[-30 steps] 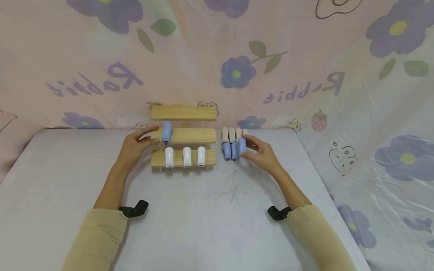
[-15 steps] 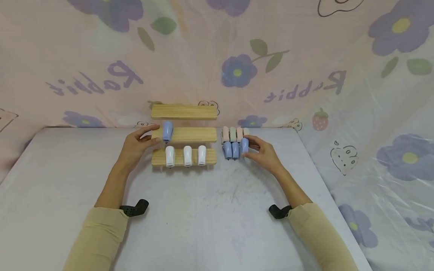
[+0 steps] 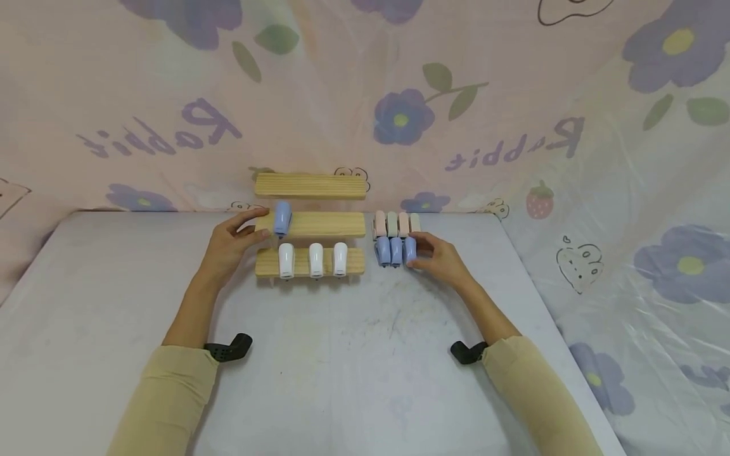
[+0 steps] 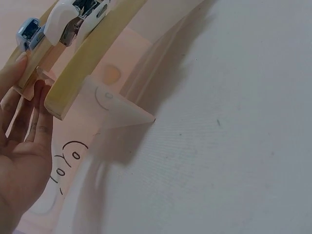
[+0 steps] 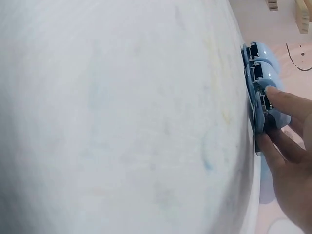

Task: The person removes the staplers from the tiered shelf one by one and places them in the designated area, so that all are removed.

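My left hand point(image 3: 225, 250) grips the left end of the middle board of a three-tier wooden shelf point(image 3: 327, 225), thumb on top and fingers beneath. A blue mini stapler point(image 3: 282, 218) stands on that board near the thumb. On the lowest board stand three white mini staplers point(image 3: 316, 260). To the right of the shelf, my right hand point(image 3: 441, 258) holds a blue mini stapler point(image 3: 409, 251) between thumb and fingers. It is the rightmost of three blue staplers side by side on the table; the right wrist view shows the thumb point(image 5: 276, 95) on its metal end.
Behind the blue staplers is a row of pink and pale green staplers point(image 3: 380, 224). The top board point(image 3: 310, 186) rises at the back, close to the patterned curtain point(image 3: 319, 114). Clear supports point(image 4: 117, 105) carry the boards above the white table point(image 3: 342, 380).
The right hand has brought the blue stapler down beside the other two blue ones, narrowing the gap. My left hand stays on the shelf end.
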Demonstrator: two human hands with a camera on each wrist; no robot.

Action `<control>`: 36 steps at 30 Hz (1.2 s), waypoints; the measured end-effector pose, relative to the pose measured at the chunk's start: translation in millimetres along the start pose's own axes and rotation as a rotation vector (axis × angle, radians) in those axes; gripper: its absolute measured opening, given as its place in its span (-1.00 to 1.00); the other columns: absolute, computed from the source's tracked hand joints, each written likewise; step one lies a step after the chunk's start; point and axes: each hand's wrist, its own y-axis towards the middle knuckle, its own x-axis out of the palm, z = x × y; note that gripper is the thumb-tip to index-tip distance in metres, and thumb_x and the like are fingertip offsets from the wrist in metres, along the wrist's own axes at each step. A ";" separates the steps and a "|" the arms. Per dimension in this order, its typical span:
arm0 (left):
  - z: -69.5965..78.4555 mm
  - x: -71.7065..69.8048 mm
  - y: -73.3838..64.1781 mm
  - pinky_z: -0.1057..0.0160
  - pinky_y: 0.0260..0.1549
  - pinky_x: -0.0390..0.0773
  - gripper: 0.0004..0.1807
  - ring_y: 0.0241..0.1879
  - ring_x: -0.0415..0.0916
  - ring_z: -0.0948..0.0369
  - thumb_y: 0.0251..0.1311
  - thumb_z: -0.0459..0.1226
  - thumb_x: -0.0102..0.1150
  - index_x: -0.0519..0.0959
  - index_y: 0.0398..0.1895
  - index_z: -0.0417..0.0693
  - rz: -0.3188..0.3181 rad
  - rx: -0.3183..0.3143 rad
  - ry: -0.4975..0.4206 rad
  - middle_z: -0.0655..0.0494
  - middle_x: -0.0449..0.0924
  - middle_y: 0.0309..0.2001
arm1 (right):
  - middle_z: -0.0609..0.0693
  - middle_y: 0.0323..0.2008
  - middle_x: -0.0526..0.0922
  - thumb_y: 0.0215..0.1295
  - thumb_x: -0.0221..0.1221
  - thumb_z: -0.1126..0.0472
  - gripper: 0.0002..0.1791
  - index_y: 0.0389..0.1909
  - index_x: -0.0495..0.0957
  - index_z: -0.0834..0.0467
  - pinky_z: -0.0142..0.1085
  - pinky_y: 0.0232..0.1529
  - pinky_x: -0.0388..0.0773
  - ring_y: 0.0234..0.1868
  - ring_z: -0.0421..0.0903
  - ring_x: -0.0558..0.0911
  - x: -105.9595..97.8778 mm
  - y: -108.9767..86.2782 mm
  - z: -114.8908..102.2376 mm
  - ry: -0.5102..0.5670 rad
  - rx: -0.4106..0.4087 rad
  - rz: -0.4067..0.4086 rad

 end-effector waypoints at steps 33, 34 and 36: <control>-2.6 0.2 -1.1 0.45 0.02 0.52 -0.49 0.03 0.49 0.21 0.28 -0.38 0.28 0.46 0.30 -0.23 0.000 -0.008 -0.016 0.06 0.33 0.36 | 0.22 0.22 0.51 0.16 0.42 0.32 -0.31 0.31 0.39 0.23 -0.12 0.23 0.51 0.19 0.14 0.56 2.1 1.9 3.1 0.005 0.026 0.033; -2.5 0.1 -1.3 0.45 0.02 0.52 -0.49 0.03 0.49 0.21 0.28 -0.37 0.29 0.46 0.29 -0.21 0.000 -0.008 -0.012 0.07 0.34 0.36 | 0.21 0.21 0.52 0.15 0.43 0.32 -0.32 0.29 0.41 0.23 -0.12 0.23 0.51 0.19 0.14 0.57 1.7 1.6 2.8 0.009 0.022 0.044; -1.8 0.3 -1.8 0.45 0.03 0.51 -0.49 0.03 0.49 0.21 0.28 -0.36 0.30 0.47 0.29 -0.19 -0.002 -0.012 -0.010 0.07 0.33 0.36 | 0.21 0.20 0.53 0.14 0.43 0.32 -0.35 0.27 0.44 0.23 -0.11 0.23 0.51 0.19 0.14 0.57 0.5 0.7 1.1 0.017 0.004 0.068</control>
